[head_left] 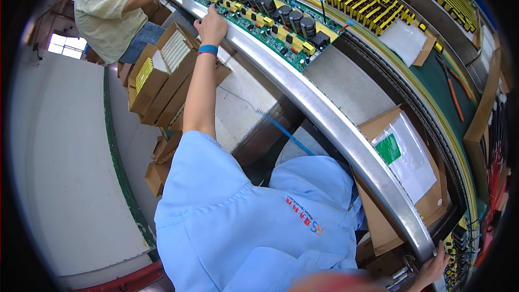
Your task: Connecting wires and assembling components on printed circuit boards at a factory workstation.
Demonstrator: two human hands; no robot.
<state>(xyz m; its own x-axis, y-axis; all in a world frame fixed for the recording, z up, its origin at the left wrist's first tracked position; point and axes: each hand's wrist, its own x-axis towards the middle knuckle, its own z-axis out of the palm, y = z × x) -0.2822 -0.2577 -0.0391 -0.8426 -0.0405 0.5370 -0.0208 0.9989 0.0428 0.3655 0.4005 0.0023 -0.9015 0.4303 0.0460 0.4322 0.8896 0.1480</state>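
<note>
My left hand, with a blue band at the wrist, reaches far forward to the near edge of a long green circuit board. Its index finger lies on the board's edge and the other fingers are curled there. Rows of black cylindrical capacitors and yellow parts stand on this board. At the lower right, my right hand is beside the end of the metal rail, next to another populated circuit board. Most of its fingers are hidden, so their grip is unclear.
Black-and-yellow components lie in rows beyond the line. Orange-handled pliers rest on the green surface. A cardboard box with plastic bags stands inside the rail. More boxes are stacked at left, near another person.
</note>
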